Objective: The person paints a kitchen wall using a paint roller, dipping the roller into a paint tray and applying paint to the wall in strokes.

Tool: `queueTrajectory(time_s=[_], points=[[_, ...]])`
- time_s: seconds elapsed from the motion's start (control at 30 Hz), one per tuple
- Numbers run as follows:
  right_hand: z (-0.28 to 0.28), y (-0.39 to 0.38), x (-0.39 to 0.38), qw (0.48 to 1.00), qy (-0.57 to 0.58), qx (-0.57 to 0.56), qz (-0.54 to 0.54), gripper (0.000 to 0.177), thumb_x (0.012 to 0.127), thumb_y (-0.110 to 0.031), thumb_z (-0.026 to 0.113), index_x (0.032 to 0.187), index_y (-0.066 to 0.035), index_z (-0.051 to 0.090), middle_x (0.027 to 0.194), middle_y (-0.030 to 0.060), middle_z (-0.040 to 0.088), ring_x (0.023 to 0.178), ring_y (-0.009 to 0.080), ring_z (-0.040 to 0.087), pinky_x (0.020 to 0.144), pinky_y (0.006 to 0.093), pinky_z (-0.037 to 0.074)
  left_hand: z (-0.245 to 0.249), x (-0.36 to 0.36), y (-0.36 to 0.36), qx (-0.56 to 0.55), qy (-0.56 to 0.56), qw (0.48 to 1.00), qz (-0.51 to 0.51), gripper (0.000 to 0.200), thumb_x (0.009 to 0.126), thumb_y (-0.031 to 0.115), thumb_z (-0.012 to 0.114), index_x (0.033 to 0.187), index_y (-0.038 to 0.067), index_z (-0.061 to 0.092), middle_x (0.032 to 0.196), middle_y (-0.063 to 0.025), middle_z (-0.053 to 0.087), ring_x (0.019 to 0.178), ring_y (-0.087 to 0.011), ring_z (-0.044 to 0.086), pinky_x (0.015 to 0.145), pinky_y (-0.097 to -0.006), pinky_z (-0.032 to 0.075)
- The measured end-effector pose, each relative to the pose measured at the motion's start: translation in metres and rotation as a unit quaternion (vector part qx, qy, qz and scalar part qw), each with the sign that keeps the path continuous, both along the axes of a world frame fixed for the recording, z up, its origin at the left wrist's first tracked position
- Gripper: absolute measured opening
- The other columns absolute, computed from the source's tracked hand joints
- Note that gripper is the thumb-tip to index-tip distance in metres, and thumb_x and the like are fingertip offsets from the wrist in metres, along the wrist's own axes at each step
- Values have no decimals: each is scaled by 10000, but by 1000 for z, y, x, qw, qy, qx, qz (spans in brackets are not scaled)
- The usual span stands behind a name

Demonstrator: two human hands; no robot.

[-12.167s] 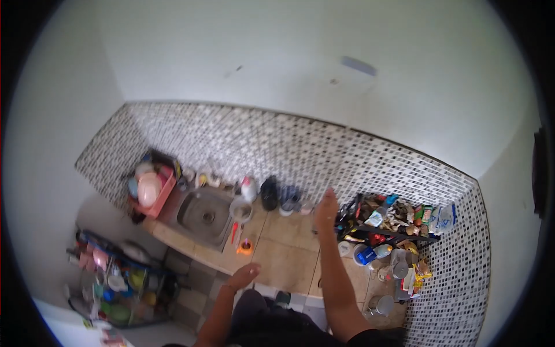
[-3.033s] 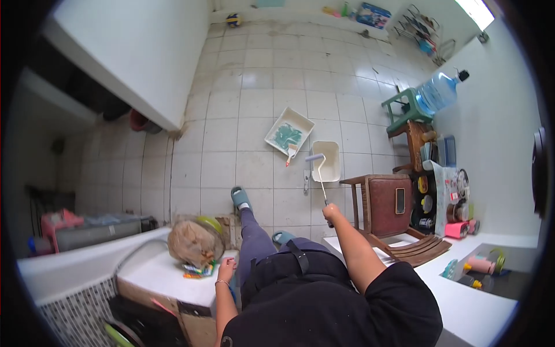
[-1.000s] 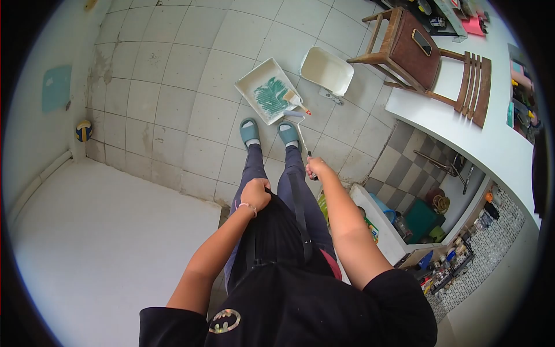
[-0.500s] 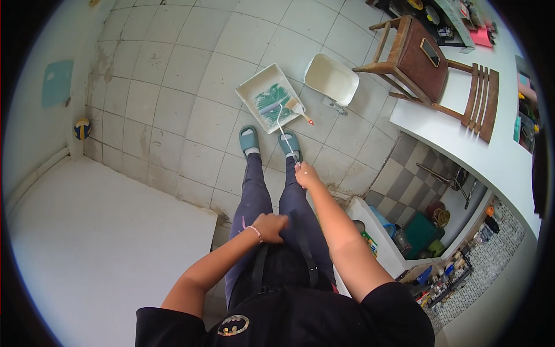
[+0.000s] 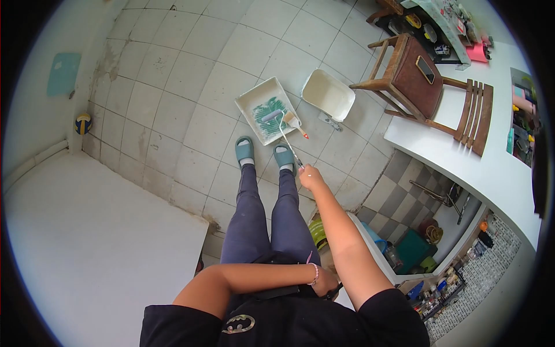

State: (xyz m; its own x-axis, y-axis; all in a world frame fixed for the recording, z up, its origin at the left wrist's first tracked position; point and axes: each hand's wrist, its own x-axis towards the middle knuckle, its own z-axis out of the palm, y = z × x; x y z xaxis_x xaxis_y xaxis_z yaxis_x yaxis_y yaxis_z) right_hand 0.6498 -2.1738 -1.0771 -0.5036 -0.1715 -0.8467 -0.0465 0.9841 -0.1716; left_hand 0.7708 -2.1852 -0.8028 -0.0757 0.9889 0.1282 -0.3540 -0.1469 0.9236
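Observation:
My right hand [image 5: 311,177] is closed around the handle of a paint roller [image 5: 282,128]. The roller's pale lilac head lies in a white paint tray [image 5: 254,97] on the floor, over streaks of green paint. A paintbrush [image 5: 292,120] with a red-tipped handle rests across the tray's right side, its handle sticking out past the rim. My left hand [image 5: 327,283], with a beaded bracelet at the wrist, is against my right hip beside a black item. Its fingers are mostly hidden, so I cannot see whether it grips anything.
A white tub [image 5: 341,108] stands right of the tray. Beyond it is a wooden chair [image 5: 404,81] with a phone [image 5: 425,69] on its seat. A white surface [image 5: 104,231] fills the lower left. A ball [image 5: 83,124] sits by the left wall.
My left hand has moved from in front of my thighs across to my right hip. My right hand keeps hold of the paint roller, whose head stays in the tray. The view has shifted slightly.

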Motion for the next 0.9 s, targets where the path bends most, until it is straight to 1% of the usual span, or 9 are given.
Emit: queueTrajectory(time_s=[0.07, 0.17, 0.27, 0.3, 0.37, 0.47, 0.57, 0.7, 0.9], points=[[2, 3, -2, 1000, 6, 0, -6, 366, 997, -292, 464, 1096, 50, 549, 865, 247, 669, 587, 335, 664, 581, 433, 545, 16, -16, -7, -79, 68, 994, -30, 607, 742, 310, 827, 1257, 66, 620, 1234, -164, 639, 1179, -298, 580, 991, -384, 436], [4, 6, -1, 1000, 11, 7, -15, 365, 998, -290, 458, 1095, 51, 544, 863, 241, 669, 573, 327, 661, 567, 426, 543, 20, -15, -2, -92, 120, 980, 130, 748, 722, 358, 829, 1359, 84, 549, 1402, -172, 524, 1320, -315, 463, 1088, -427, 350], [2, 13, 3, 1000, 6, 9, -25, 367, 998, -290, 458, 1092, 53, 544, 865, 237, 669, 560, 316, 657, 546, 419, 536, 52, -32, -10, -132, 168, 967, 140, 686, 755, 179, 662, 1405, 55, 480, 1452, -186, 464, 1379, -335, 389, 1148, -392, 296], [3, 14, 4, 1000, 0, 11, -30, 368, 997, -291, 459, 1092, 54, 545, 868, 237, 669, 557, 313, 656, 539, 418, 534, 49, -21, 3, -145, 119, 960, 210, 658, 781, 183, 646, 1405, 56, 481, 1453, -187, 464, 1385, -335, 381, 1154, -402, 285], [11, 15, 5, 998, -14, 15, -52, 373, 997, -293, 459, 1092, 56, 549, 869, 235, 670, 551, 308, 654, 527, 417, 529, 28, 19, 52, -165, 16, 924, 344, 602, 833, 190, 615, 1406, 57, 483, 1454, -187, 463, 1397, -336, 364, 1165, -421, 263], [34, 12, 5, 995, -37, 28, -87, 378, 999, -296, 458, 1095, 55, 558, 850, 232, 670, 540, 307, 649, 520, 422, 525, -15, 31, 87, -199, 25, 943, 266, 584, 863, 213, 588, 1415, 65, 472, 1469, -179, 447, 1403, -333, 356, 1163, -434, 265], [16, 27, 11, 998, -34, 41, -29, 375, 1000, -295, 456, 1095, 54, 557, 834, 231, 668, 539, 306, 647, 522, 425, 523, -33, 31, 96, -191, 59, 944, 262, 581, 872, 219, 580, 1421, 67, 465, 1475, -178, 440, 1404, -331, 354, 1164, -435, 264], [11, 36, 23, 999, -23, 26, -24, 373, 1001, -293, 458, 1087, 56, 558, 824, 231, 667, 543, 319, 647, 535, 425, 526, -30, 32, 96, -156, 89, 948, 261, 579, 883, 226, 568, 1428, 69, 454, 1482, -176, 431, 1406, -328, 352, 1164, -437, 263], [16, 38, 30, 999, -38, 32, -8, 374, 1000, -289, 457, 1091, 59, 559, 875, 241, 667, 591, 318, 662, 554, 418, 532, -15, 33, 102, -118, 112, 955, 248, 575, 900, 237, 550, 1439, 71, 438, 1492, -173, 417, 1408, -323, 348, 1165, -440, 262]])
